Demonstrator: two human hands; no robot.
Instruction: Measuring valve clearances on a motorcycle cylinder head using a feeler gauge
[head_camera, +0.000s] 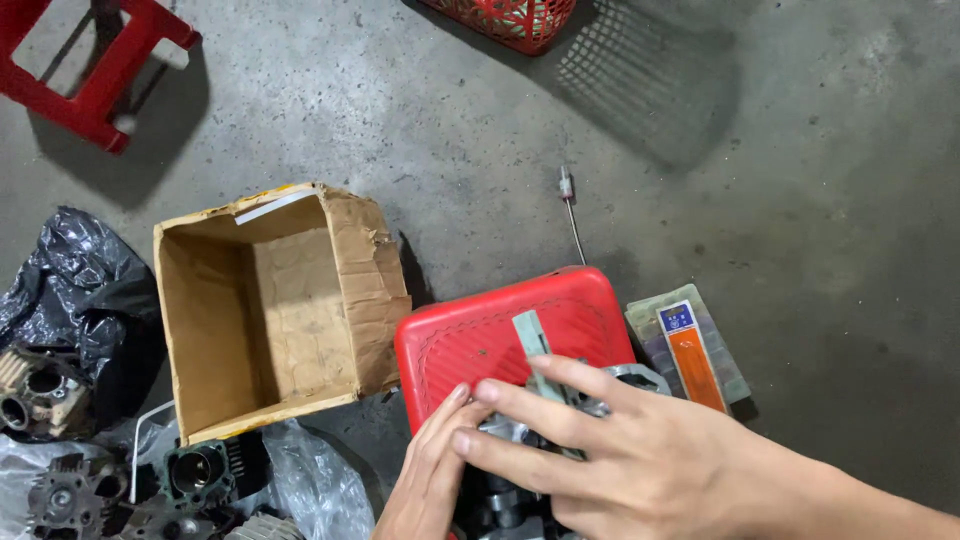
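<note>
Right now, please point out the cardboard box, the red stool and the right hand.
cardboard box (300, 300): head view, inner back wall.
red stool (470, 335): head view, bare seat top.
right hand (640, 455): head view, back of hand.
</note>
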